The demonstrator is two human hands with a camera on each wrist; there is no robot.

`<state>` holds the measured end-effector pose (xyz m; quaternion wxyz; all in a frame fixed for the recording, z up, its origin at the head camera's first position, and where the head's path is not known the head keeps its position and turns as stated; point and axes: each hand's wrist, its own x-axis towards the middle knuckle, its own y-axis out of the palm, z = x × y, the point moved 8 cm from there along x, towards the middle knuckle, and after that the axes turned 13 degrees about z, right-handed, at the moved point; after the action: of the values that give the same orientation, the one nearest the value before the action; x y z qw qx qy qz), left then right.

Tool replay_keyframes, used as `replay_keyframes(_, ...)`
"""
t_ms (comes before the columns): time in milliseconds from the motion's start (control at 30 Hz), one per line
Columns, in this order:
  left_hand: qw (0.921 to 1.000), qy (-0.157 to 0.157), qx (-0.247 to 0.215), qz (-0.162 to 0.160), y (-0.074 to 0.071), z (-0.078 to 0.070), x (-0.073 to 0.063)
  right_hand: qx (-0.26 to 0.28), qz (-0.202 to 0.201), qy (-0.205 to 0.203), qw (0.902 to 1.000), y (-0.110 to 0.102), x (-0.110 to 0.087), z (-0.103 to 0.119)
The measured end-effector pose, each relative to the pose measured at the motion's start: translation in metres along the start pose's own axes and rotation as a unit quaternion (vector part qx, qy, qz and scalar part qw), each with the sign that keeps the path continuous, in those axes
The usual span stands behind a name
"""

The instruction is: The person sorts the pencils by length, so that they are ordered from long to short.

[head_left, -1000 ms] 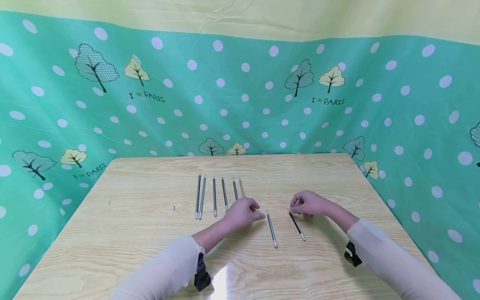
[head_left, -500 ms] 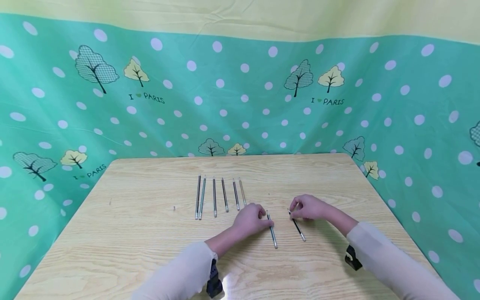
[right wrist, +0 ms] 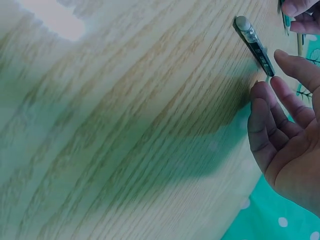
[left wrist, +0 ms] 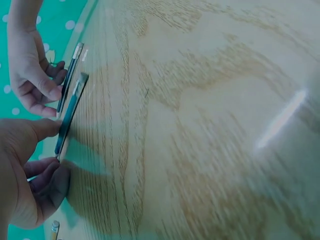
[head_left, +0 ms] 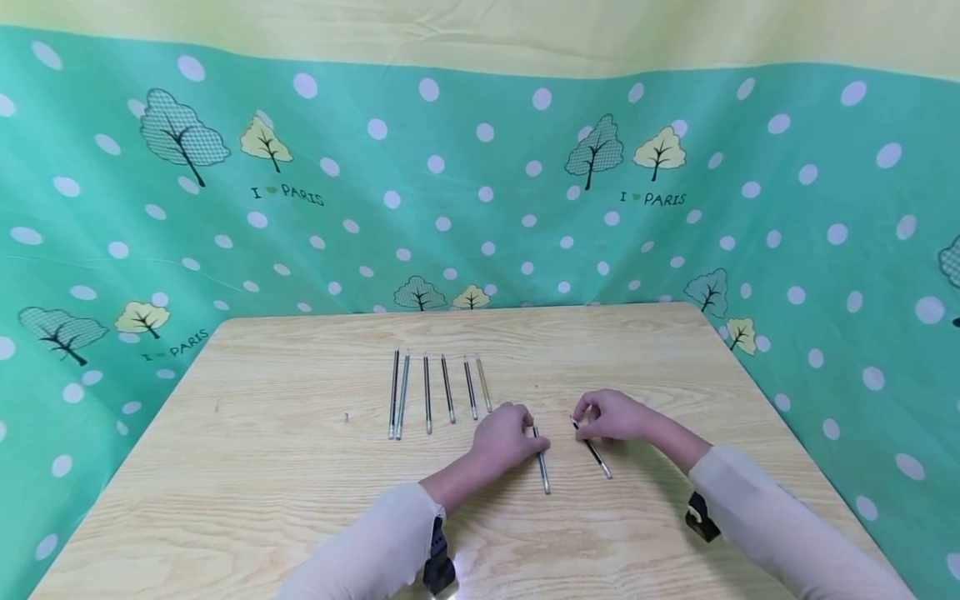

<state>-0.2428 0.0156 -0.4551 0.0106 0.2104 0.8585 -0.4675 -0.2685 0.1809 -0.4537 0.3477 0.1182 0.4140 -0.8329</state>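
Note:
In the head view my left hand [head_left: 502, 437] has its thumb and fingers about the upper part of a teal pencil [head_left: 544, 477] lying on the table. The left wrist view shows the thumb against that teal pencil [left wrist: 70, 111] and a fingertip at its point. To the right, my right hand [head_left: 615, 415] pinches the pointed end of a black pencil [head_left: 598, 458], which lies slanted on the wood. In the right wrist view the black pencil [right wrist: 256, 47] has its white eraser end toward the camera; thumb and fingertips surround its point.
A row of several pencils [head_left: 427, 396] lies left of my hands, erasers toward me, with a tan pencil [head_left: 483, 383] at its right end. A tiny dark scrap [head_left: 347, 417] is on the wooden table [head_left: 262, 467]. Green dotted cloth [head_left: 465, 192] hangs behind.
My left hand has moved right and slightly toward me, from beside the teal pencil onto it, uncovering the row's right end. The right hand's fingers have settled at the black pencil's point.

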Motion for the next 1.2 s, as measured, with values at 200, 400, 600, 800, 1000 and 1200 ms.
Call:
replay_keyframes(200,0.9992,-0.001,-0.04,0.005,-0.001,0.003,0.004,0.006,0.005,-0.02,0.9998,0.0,0.0,0.004)
replay_keyframes(400,0.9974,0.004,-0.072,0.005,-0.004,0.004,0.001,-0.009,0.015,-0.051,0.9985,0.001,0.001,0.007)
replay_keyframes(600,0.9948,0.008,-0.101,0.01,-0.005,0.006,0.001,-0.022,0.018,-0.058,0.9979,0.002,-0.001,0.006)
replay_keyframes(800,0.9887,0.019,-0.147,0.017,-0.007,0.008,-0.002,-0.037,0.012,-0.064,0.9972,0.001,-0.003,0.005)
replay_keyframes(1000,0.9809,0.029,-0.19,0.026,-0.007,0.012,-0.003,-0.039,0.015,-0.06,0.9973,0.002,-0.003,0.005)
replay_keyframes(1200,0.9734,0.023,-0.226,0.031,-0.006,0.017,-0.002,-0.04,0.013,-0.057,0.9975,0.002,-0.003,0.005)
